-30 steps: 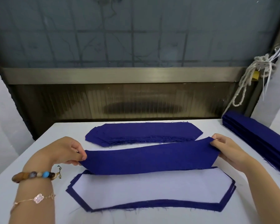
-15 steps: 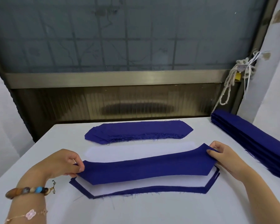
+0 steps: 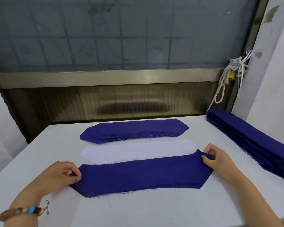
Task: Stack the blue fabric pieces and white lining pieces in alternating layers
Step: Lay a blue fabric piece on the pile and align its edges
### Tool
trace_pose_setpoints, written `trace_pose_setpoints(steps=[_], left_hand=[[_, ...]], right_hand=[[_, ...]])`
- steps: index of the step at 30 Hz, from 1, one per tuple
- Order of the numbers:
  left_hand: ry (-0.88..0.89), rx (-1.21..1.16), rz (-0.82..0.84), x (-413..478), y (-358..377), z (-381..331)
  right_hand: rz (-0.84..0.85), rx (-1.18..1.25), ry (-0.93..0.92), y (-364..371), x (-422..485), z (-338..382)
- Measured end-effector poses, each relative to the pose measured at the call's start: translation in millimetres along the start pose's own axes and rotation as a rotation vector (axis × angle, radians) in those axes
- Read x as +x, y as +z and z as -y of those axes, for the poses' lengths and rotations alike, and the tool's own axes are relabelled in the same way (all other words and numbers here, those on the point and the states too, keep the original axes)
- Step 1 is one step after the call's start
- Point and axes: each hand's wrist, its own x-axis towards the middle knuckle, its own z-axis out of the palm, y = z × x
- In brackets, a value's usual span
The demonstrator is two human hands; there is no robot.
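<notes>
A long blue fabric piece (image 3: 141,174) lies flat on top of the near stack, covering the white lining that showed there. My left hand (image 3: 62,176) pinches its left end. At its right end my right hand (image 3: 218,159) pinches the far corner. Just behind this stack lies a pile of white lining pieces (image 3: 138,150). Farther back sits a pile of blue fabric pieces (image 3: 134,131) of the same shape.
Everything rests on a white table (image 3: 146,208). A tall stack of longer blue strips (image 3: 252,143) runs along the table's right edge. A window and a metal sill stand behind, with a knotted cord (image 3: 226,81) hanging at the right.
Both hands lowered the blue piece onto the near stack; it now lies flat and hides the white lining below. The view has tilted, showing the white lining pile behind.
</notes>
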Motion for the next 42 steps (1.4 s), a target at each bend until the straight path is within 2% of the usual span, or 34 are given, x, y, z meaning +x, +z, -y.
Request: trace_pose_setpoints(steps=[6, 10, 14, 18, 25, 36, 42], left_hand=[[0.026, -0.042, 0.011, 3.4, 6.0, 7.9], [0.039, -0.099, -0.028, 6.9, 10.4, 8.6], [0.058, -0.122, -0.125, 6.2, 15.0, 10.0], [0.123, -0.085, -0.238, 2.3, 21.0, 12.3], [0.196, -0.037, -0.329, -0.8, 24.9, 14.0], [0.255, -0.009, -0.332, 1.5, 28.3, 18.2], [0.217, -0.036, -0.318, 4.2, 29.6, 23.1]], right_hand=[[0.072, -0.124, -0.060, 4.3, -2.6, 1.8], [0.003, -0.110, -0.083, 6.9, -1.3, 0.9], [-0.070, -0.088, -0.064, 7.0, -0.4, -0.3], [-0.086, -0.173, -0.066, 9.4, -1.2, -0.5], [-0.090, -0.246, -0.057, 11.8, -0.5, -1.1], [-0.085, -0.309, -0.049, 14.8, 0.0, -0.7], [-0.084, -0.341, -0.032, 15.5, 0.9, 2.4]])
